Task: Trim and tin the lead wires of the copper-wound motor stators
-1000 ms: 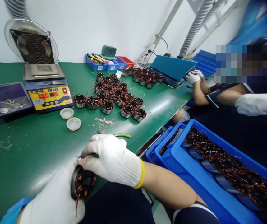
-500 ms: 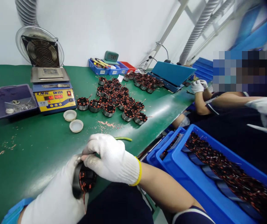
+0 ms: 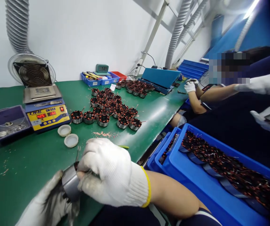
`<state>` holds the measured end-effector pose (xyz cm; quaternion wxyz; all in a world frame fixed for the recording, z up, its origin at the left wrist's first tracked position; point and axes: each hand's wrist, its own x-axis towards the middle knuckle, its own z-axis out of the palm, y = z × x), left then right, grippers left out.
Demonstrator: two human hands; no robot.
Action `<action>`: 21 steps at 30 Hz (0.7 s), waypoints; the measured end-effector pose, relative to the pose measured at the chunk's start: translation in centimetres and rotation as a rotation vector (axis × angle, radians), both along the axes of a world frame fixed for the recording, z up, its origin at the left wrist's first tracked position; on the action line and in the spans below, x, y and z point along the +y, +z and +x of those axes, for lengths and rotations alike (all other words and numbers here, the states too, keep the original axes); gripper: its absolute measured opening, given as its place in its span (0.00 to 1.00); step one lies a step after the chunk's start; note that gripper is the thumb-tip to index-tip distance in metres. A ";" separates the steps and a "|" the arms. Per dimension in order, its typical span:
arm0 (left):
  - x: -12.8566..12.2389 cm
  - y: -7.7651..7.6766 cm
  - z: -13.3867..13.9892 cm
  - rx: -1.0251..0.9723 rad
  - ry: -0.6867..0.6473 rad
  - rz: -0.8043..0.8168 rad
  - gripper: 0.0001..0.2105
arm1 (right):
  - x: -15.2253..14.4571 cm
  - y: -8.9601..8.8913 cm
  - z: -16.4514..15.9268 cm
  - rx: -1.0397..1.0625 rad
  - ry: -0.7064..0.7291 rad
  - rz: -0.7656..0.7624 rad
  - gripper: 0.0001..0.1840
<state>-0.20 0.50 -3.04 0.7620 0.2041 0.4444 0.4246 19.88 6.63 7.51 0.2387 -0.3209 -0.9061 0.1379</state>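
Observation:
A motor stator [image 3: 70, 182], a steel ring with copper windings, is held low over the near edge of the bench, tilted so its smooth outer side shows. My left hand [image 3: 52, 197], in a soiled white glove, cups it from the left and below. My right hand [image 3: 106, 172], gloved in white with a yellow cuff edge, closes its thumb and fingers on the stator's right side. Wire ends [image 3: 78, 153] stick up beside my right fingers. Part of a green-handled tool [image 3: 124, 146] shows behind my right hand. Two white round caps [image 3: 71, 140] lie beyond my hands.
Many wound stators [image 3: 103, 119] stand in a cluster on the green bench [image 3: 42, 166]. A yellow soldering station [image 3: 47, 116] and a purple tray [image 3: 5, 121] are at left. Blue bins [image 3: 184, 175] of stators stand at right. A co-worker's gloved hands [image 3: 190, 85] are farther along the bench.
The stator has turned from showing its windings to showing its steel outer side. My right hand has shifted down onto that side. The camera view has moved a little to the right.

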 end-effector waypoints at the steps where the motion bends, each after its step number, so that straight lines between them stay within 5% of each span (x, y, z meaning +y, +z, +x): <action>1: 0.1 0.6 0.4 -0.044 -0.012 -0.003 0.22 | -0.1 -0.4 0.1 0.017 -0.054 0.013 0.10; 7: 0.3 3.9 2.1 -0.047 0.202 -0.044 0.25 | -0.6 -2.4 0.3 0.134 -0.197 0.045 0.09; 16: -0.3 4.2 2.6 0.056 0.319 0.031 0.27 | -0.2 -0.7 0.4 0.075 -0.313 -0.507 0.10; 21: -0.2 4.0 2.8 0.058 0.334 0.057 0.23 | 0.0 -0.2 0.3 0.041 -0.344 -0.611 0.13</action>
